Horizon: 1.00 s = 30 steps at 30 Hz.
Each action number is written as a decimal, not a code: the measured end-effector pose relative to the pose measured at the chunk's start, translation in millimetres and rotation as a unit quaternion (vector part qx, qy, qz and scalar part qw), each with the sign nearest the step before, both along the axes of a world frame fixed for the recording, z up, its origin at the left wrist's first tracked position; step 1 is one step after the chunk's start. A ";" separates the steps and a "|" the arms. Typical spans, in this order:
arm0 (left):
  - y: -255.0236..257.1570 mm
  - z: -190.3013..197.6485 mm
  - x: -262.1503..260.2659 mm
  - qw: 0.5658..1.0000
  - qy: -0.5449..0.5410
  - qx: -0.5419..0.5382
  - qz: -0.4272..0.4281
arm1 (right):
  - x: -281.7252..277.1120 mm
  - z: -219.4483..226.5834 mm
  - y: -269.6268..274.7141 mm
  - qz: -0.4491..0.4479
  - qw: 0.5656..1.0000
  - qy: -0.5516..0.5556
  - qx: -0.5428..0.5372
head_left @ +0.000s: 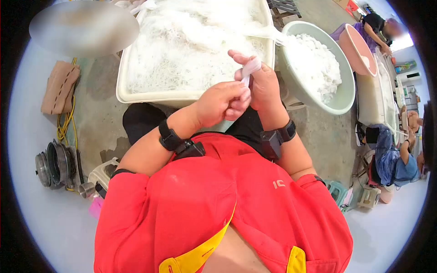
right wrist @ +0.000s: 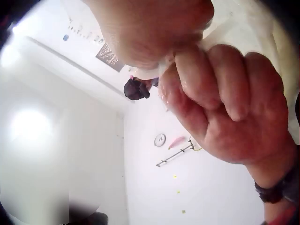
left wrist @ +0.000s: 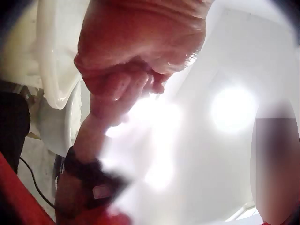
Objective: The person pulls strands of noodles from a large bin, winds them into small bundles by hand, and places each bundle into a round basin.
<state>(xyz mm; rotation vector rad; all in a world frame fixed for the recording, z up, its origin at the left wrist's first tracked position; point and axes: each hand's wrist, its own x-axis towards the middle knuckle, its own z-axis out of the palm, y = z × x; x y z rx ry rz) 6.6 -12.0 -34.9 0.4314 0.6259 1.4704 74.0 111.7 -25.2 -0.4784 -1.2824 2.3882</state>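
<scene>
In the head view both hands meet over the near edge of a white tub (head_left: 159, 97) heaped with wet, thin white strands (head_left: 191, 54). A short bundle of white strands (head_left: 251, 67) loops over the fingers of my right hand (head_left: 266, 86), which grips it. My left hand (head_left: 222, 103), its fingers curled, pinches the lower end of that bundle. The right wrist view shows the left hand's curled fingers (right wrist: 229, 86) from below, close against the right hand (right wrist: 154, 28). In the left wrist view the left hand (left wrist: 140, 37) largely hides the bundle.
A pale green basin (head_left: 348, 93) of white clumps (head_left: 316, 63) stands right of the tub, strands trailing towards it. Beyond are a pink basin (head_left: 355, 50) and people at a long table. Pots (head_left: 57, 164), a yellow cord (head_left: 68, 125) and a stool (head_left: 102, 175) are at left.
</scene>
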 end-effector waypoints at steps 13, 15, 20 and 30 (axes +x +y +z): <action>9.8 -14.5 -16.9 0.886 0.313 0.051 0.339 | -4.5 -3.6 9.0 0.024 0.949 0.016 0.313; 5.9 1.1 -4.1 0.954 0.148 0.062 0.254 | -6.3 -3.5 16.7 0.000 0.977 0.020 0.210; -6.6 5.9 5.2 0.958 0.274 0.048 0.070 | -4.8 9.6 29.0 -0.048 0.996 0.068 0.014; 2.8 -13.2 -5.5 0.822 0.540 -0.120 0.134 | 20.0 2.4 45.2 0.041 0.994 0.064 -0.084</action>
